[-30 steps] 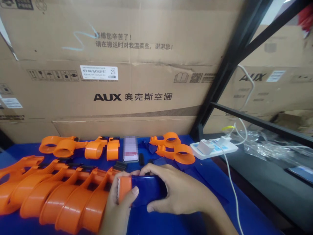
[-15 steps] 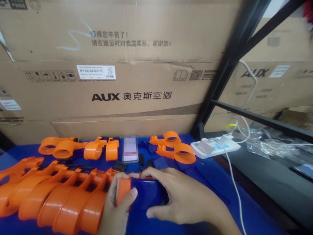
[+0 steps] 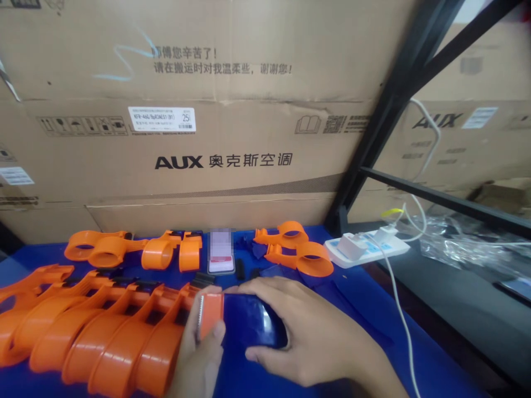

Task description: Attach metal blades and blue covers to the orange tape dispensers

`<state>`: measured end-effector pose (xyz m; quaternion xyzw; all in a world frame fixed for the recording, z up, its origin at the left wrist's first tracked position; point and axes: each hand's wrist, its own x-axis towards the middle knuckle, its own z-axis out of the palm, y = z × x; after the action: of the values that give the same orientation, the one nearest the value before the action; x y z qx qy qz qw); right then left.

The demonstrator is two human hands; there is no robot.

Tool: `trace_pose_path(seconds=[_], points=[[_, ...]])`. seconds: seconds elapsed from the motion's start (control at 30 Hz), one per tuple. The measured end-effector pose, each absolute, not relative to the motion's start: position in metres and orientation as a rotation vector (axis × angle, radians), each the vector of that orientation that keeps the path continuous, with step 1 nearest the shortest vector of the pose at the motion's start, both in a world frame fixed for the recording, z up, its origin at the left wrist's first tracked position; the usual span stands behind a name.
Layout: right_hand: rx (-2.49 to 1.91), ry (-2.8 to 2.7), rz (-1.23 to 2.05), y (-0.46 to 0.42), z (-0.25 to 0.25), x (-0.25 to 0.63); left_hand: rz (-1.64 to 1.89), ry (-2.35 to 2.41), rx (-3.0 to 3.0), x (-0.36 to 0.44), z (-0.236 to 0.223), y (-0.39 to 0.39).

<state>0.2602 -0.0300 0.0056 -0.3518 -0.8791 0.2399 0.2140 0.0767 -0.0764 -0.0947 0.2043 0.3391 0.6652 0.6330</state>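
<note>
Orange tape dispensers [image 3: 126, 351] at left look done; fingers of your left hand [image 3: 201, 351] and right hand [image 3: 311, 329] grasp a seemingly unfinished blue-and-orange dispenser [image 3: 246, 320].

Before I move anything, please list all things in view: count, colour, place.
Serrated part: one, orange, centre
Glossy part: one, dark blue, centre
Tape dispensers: about twelve, orange, left and rear
Phone: one, pale screen, rear
Small pieces: several, black or dark blue, near phone
Power strip: one, white, right
Cables: several, white, right
Plastic wrap: pile, clear, right
AUX cartons: at least two, brown, behind
Rack: one, black, right
Table: one, blue, underneath
Left hand: one, gripping serrated part
Right hand: one, gripping glossy part
</note>
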Motion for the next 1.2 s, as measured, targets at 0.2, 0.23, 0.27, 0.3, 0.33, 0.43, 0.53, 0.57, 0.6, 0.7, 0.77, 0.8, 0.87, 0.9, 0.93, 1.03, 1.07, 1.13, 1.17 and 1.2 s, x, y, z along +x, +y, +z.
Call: trace_pose_path(seconds=[0.2,0.23,0.27,0.3,0.33,0.43,0.53,0.57,0.6,0.7,0.77,0.8,0.87,0.9,0.93,1.03,1.07,1.13,1.17,1.2], points=[[-0.821,-2.265,0.603,-0.025,0.003,0.267,1.400,0.671,0.649,0.077,-0.099,-0.084],[-0.810,-2.235,0.621,-0.024,0.002,0.268,1.394,0.677,0.730,0.078,-0.098,-0.084],[-0.811,-2.203,0.642,-0.021,0.000,0.269,1.393,0.671,0.813,0.080,-0.097,-0.084],[-0.825,-2.170,0.669,-0.019,-0.003,0.269,1.393,0.657,0.890,0.082,-0.095,-0.084],[-0.849,-2.132,0.693,-0.016,-0.006,0.269,1.387,0.638,0.950,0.084,-0.093,-0.085],[-0.944,-2.042,0.732,-0.008,-0.016,0.265,1.385,0.618,0.998,0.090,-0.091,-0.087],[-0.988,-2.020,0.786,-0.001,-0.022,0.255,1.424,0.688,0.975,0.090,-0.093,-0.087],[-0.980,-2.016,0.829,0.001,-0.023,0.252,1.425,0.714,0.978,0.088,-0.095,-0.086],[-0.962,-2.002,0.876,0.004,-0.024,0.249,1.417,0.733,0.989,0.086,-0.096,-0.085],[-0.901,-1.861,1.019,0.012,-0.028,0.243,1.344,0.728,1.072,0.079,-0.098,-0.083],[-0.880,-1.691,1.104,0.018,-0.032,0.242,1.307,0.742,1.162,0.076,-0.097,-0.088],[-0.870,-1.610,1.148,0.020,-0.033,0.242,1.299,0.781,1.216,0.075,-0.095,-0.092],[-0.851,-1.487,1.243,0.023,-0.034,0.243,1.325,0.923,1.332,0.072,-0.088,-0.105],[-0.842,-1.447,1.283,0.024,-0.033,0.244,1.336,0.989,1.395,0.068,-0.083,-0.111],[-0.835,-1.418,1.309,0.024,-0.032,0.245,1.354,1.035,1.463,0.061,-0.077,-0.116],[-0.838,-1.372,1.290,0.022,-0.027,0.246,1.379,1.116,1.694,0.021,-0.055,-0.121],[-0.845,-1.368,1.273,0.022,-0.026,0.247,1.263,1.127,1.825,0.003,-0.049,-0.119],[-0.859,-1.369,1.263,0.021,-0.026,0.246,1.042,1.193,2.114,-0.036,-0.043,-0.112],[-0.864,-1.373,1.266,0.020,-0.026,0.246,0.941,1.256,2.261,-0.053,-0.043,-0.108],[-0.868,-1.382,1.272,0.020,-0.027,0.245,0.843,1.326,2.377,-0.068,-0.045,-0.103]])
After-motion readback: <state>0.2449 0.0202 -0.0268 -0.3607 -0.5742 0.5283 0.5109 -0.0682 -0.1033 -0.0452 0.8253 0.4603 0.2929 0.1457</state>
